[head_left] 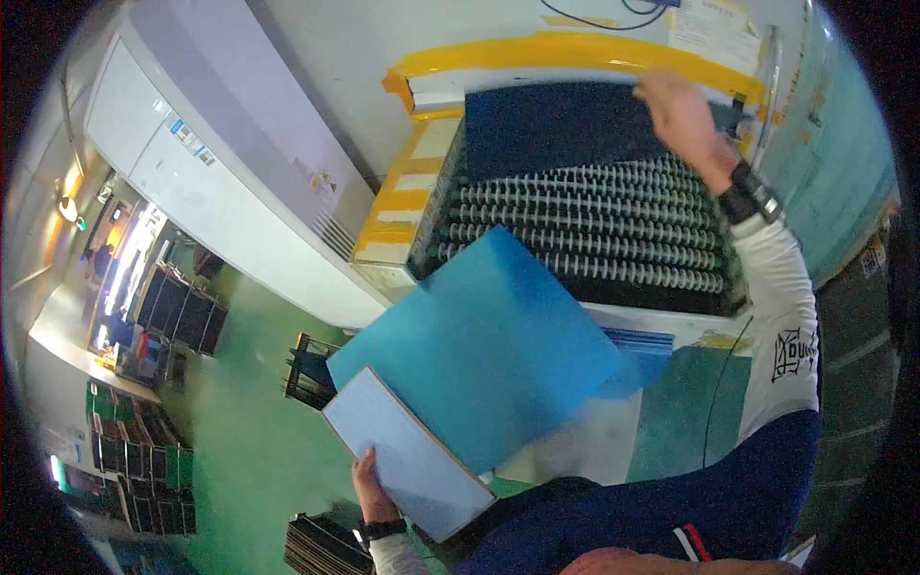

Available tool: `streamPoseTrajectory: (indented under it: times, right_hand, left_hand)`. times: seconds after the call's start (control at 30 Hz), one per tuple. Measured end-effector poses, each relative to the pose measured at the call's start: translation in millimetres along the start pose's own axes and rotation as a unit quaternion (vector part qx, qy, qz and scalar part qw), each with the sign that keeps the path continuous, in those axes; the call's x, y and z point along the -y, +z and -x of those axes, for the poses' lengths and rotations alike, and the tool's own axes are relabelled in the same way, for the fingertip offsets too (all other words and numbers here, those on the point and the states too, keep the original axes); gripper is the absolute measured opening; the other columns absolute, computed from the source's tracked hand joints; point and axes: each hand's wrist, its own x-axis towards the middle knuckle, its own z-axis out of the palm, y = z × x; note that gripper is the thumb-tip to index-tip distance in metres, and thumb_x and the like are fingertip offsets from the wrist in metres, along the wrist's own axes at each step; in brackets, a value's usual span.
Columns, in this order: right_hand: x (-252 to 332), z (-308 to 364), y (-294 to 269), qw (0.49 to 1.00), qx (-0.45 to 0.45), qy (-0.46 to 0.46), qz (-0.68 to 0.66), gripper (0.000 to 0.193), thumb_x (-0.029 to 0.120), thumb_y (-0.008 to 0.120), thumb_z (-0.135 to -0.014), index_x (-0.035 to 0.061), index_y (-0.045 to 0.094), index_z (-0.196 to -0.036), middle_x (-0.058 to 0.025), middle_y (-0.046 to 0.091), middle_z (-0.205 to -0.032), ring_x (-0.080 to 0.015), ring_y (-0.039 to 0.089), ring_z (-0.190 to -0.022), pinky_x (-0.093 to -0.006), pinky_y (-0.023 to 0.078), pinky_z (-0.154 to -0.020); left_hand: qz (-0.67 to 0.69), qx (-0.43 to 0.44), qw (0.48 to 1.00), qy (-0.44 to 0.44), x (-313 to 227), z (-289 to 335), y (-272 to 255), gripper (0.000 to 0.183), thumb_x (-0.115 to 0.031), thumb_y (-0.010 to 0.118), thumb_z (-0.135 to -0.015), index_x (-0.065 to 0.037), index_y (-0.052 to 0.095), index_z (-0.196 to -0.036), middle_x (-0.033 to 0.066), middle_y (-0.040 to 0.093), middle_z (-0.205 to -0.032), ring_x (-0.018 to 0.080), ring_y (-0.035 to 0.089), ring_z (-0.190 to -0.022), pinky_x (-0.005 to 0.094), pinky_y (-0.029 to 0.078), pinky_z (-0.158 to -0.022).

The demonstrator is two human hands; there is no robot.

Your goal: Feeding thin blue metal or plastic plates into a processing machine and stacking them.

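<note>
At the lower middle, my left hand grips the near long edge of a pale rectangular panel with thin brown edges. The panel is tilted and overlaps the corner of a large, flat turquoise sheet. Up at the far right, my right hand is over the upper right part of a dark blue-black panel. Its fingers look bent and slightly blurred; whether they grip the panel is hidden. The dark panel lies over the far end of a bed of rollers with pale rings.
Yellow tape edges the roller bed's housing. A tall white cabinet stands at the left. Blue layered sheets show beside the turquoise sheet. Dark stacked panels stand on the green floor, with racks further left.
</note>
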Motion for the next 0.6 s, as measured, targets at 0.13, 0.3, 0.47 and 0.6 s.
streamPoseTrajectory:
  times: [0.13,0.3,0.47,0.6]
  right_hand:
    - [-36.3,-39.7,-74.1,0.991,-0.128,0.033,-0.010,0.027,0.023,0.065,-0.093,-0.0003,0.065,-0.108,-0.0183,0.068,-0.098,-0.0354,0.064,-0.094,-0.0408,0.050,-0.083]
    - [-109.9,-48.7,-134.4,0.955,-0.180,0.224,-0.075,0.030,0.025,0.069,-0.091,0.0000,0.067,-0.107,-0.0121,0.068,-0.090,-0.0236,0.063,-0.085,-0.0346,0.049,-0.077]
    - [-187.3,19.1,-105.8,0.884,-0.146,0.421,-0.143,0.028,0.034,0.067,-0.093,0.0067,0.070,-0.096,-0.0005,0.061,-0.079,-0.0102,0.051,-0.074,-0.0287,0.042,-0.067]
    - [-123.8,106.1,-70.3,0.986,-0.067,0.145,-0.056,0.034,0.036,0.068,-0.091,0.0029,0.066,-0.098,-0.0092,0.063,-0.085,-0.0223,0.058,-0.073,-0.0368,0.049,-0.070]
  left_hand:
    - [0.014,0.015,1.000,0.021,4.6,1.6,-3.8,0.039,-0.028,0.067,-0.085,0.000,0.060,-0.110,0.0082,0.065,-0.098,0.0226,0.064,-0.085,0.0365,0.050,-0.075]
    - [0.018,0.057,0.998,0.034,6.2,-0.4,-7.6,0.041,-0.028,0.066,-0.086,0.002,0.059,-0.113,0.0092,0.065,-0.099,0.0234,0.064,-0.086,0.0368,0.049,-0.076]
    - [0.003,0.050,0.997,0.054,2.5,6.8,-7.0,0.040,-0.026,0.066,-0.086,0.003,0.059,-0.113,0.0101,0.065,-0.100,0.0239,0.064,-0.086,0.0374,0.050,-0.076]
    - [0.004,0.052,0.997,0.054,14.9,-6.2,-20.4,0.038,-0.026,0.066,-0.086,0.004,0.061,-0.110,0.0094,0.066,-0.095,0.0235,0.064,-0.081,0.0370,0.050,-0.072]
